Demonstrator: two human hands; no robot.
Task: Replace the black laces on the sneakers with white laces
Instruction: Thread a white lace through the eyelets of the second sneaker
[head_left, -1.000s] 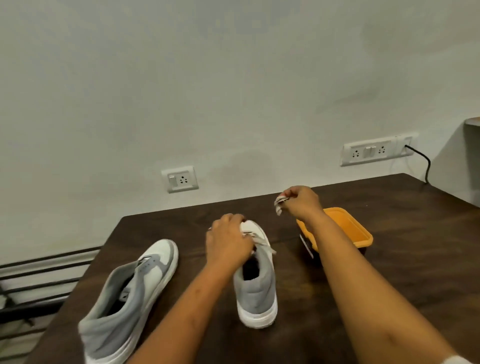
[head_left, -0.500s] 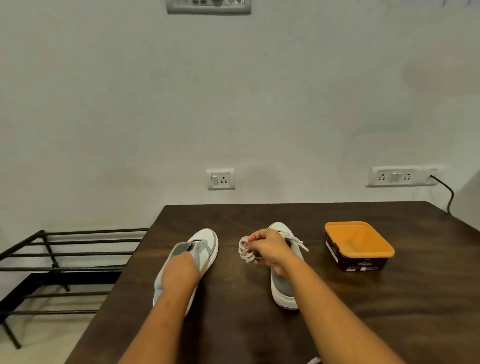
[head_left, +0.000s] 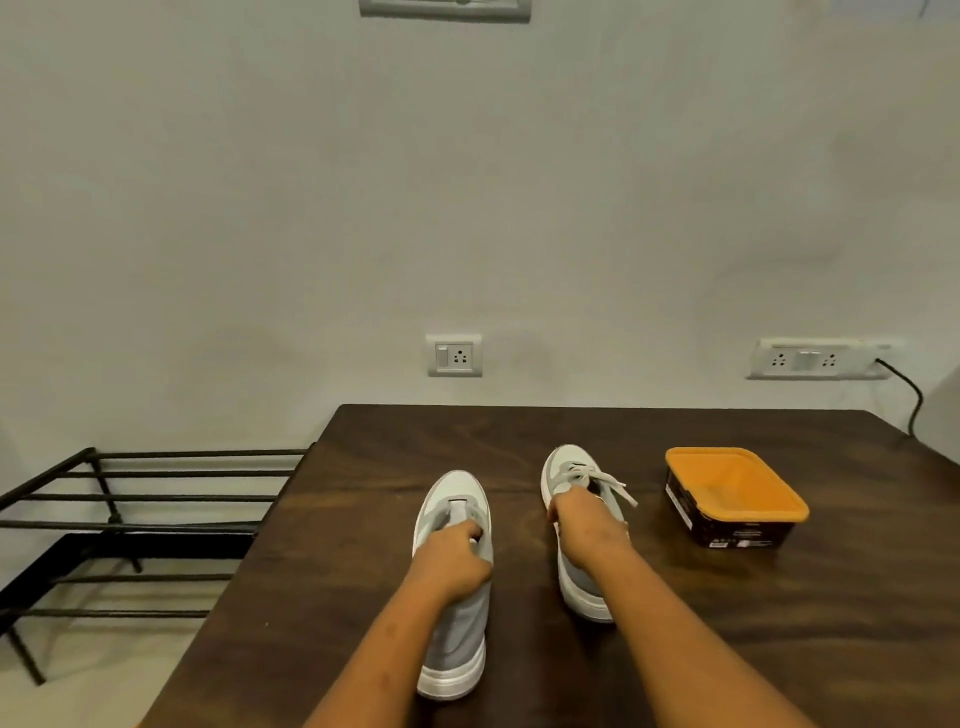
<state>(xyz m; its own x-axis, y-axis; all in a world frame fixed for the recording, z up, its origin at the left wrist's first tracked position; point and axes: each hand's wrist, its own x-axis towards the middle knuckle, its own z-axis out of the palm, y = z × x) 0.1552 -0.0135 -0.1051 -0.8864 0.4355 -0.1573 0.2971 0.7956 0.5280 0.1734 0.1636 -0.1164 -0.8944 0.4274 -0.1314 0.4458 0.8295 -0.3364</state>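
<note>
Two grey and white sneakers stand side by side on the dark wooden table (head_left: 779, 623), toes toward the wall. The left sneaker (head_left: 457, 649) shows no lace; my left hand (head_left: 452, 556) grips it at the tongue and collar, fingers curled. The right sneaker (head_left: 563, 462) carries a white lace (head_left: 608, 480) through its front eyelets, with loose ends trailing to the right. My right hand (head_left: 587, 525) lies over the right sneaker's opening, fingers curled down onto it. No black lace is in sight.
A dark tub with an orange top (head_left: 737, 535) stands right of the sneakers. A black metal rack (head_left: 156, 499) sits beyond the table's left edge. Wall sockets (head_left: 453, 356) and a black cable (head_left: 909, 395) are behind.
The bundle of white lace my right hand held is out of sight, and that hand has come down onto the right sneaker. My left hand moved forward to the left sneaker's tongue, and that sneaker now stands straighter.
</note>
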